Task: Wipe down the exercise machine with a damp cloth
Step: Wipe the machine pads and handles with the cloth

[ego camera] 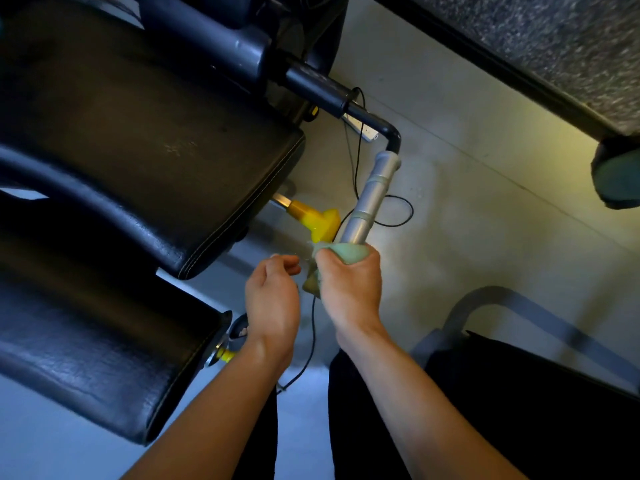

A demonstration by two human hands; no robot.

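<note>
The exercise machine has black padded cushions point(156, 161) on the left and a silver handle grip point(372, 199) at the end of a bent black bar point(377, 124). My right hand point(349, 285) grips a pale green cloth point(346, 252) wrapped around the lower end of that silver handle. My left hand point(273, 299) hovers just left of it with loosely curled fingers, holding nothing that I can make out. A yellow adjustment knob point(317, 220) sticks out from under the upper cushion, right behind the cloth.
A second black cushion point(104, 348) lies at the lower left with a small yellow pin point(227, 355) at its side. A thin black cable point(356, 168) and a white power strip point(362, 128) lie on the pale floor. Another machine's grey frame point(485, 299) stands at the lower right.
</note>
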